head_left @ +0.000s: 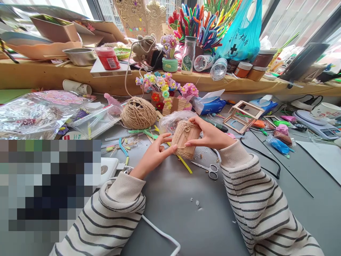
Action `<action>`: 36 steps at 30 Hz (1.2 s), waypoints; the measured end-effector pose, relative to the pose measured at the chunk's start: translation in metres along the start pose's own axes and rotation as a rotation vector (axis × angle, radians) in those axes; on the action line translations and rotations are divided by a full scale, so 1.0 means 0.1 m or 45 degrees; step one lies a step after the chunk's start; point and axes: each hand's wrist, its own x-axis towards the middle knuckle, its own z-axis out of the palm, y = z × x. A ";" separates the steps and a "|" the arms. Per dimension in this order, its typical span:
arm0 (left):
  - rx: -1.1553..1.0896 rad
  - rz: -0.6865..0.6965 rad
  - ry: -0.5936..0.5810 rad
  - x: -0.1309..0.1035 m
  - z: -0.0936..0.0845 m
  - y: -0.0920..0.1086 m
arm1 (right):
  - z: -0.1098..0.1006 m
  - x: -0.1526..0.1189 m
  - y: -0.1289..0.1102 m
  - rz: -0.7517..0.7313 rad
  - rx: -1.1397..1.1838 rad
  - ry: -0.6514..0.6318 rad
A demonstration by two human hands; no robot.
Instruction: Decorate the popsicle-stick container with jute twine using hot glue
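On the grey tabletop [186, 220], just in front of the twine ball [138, 113], the left hand [153, 154] and right hand [210, 135] pinch the twine-wrapped box [185, 139] from both sides, probably to keep it steady. Scissors [209, 169] lie just beside it.

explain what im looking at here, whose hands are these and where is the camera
There is no machine here: the one picture comes from a camera worn on a person's head, looking down at their own two bare hands in striped sleeves. The left hand and right hand hold a small twine-wrapped box between them above a grey table. Nearby lie a ball of jute twine, small scissors, a yellow pipe cleaner and pipe-cleaner flowers. A cluttered shelf runs behind.
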 end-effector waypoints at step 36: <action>0.028 0.078 0.019 0.00 0.03 -0.02 | 0.31 -0.20 -0.04 -0.172 -0.487 0.469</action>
